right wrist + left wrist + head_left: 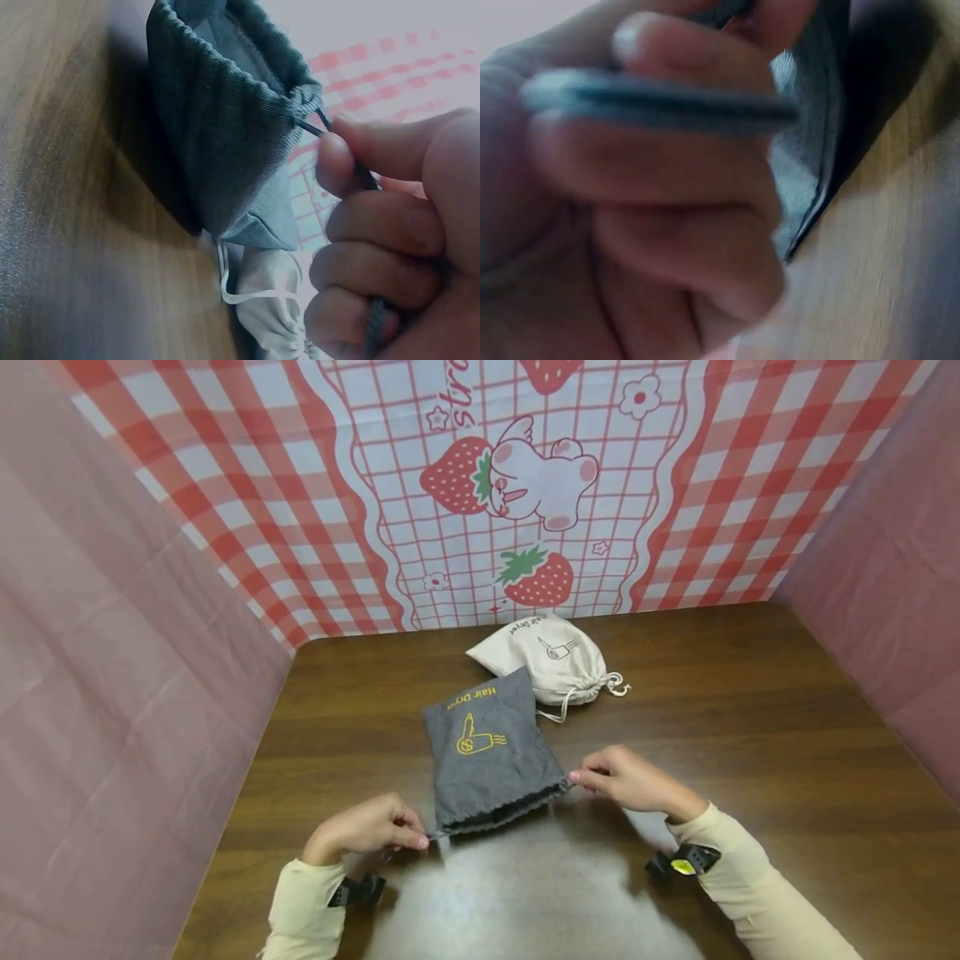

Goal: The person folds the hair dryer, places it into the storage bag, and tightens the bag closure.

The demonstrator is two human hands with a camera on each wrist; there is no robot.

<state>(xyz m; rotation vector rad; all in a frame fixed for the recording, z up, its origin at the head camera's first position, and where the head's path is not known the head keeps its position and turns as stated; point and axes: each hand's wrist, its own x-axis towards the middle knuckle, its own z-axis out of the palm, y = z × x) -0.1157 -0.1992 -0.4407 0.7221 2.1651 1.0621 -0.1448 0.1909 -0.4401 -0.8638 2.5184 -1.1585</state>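
A grey drawstring bag [498, 777] with a yellow hair dryer print lies on the table, its mouth partly open toward me. At the mouth's left corner my left hand [375, 828] pinches one drawstring. The left wrist view shows a loop of that grey cord [660, 101] across the curled fingers. My right hand [633, 783] holds the opposite drawstring [365, 176] between thumb and index finger, the cord running on under the other curled fingers. The cloth is gathered into pleats along the rim in the right wrist view. The bag's contents are hidden.
Behind the grey bag sits a full white drawstring bag [555, 662], its neck cinched and its cords loose to the right. The grey bag's far corner overlaps it. A brown wooden table [750, 693] carries both, with a strawberry-print cloth [300, 527] hanging at the back.
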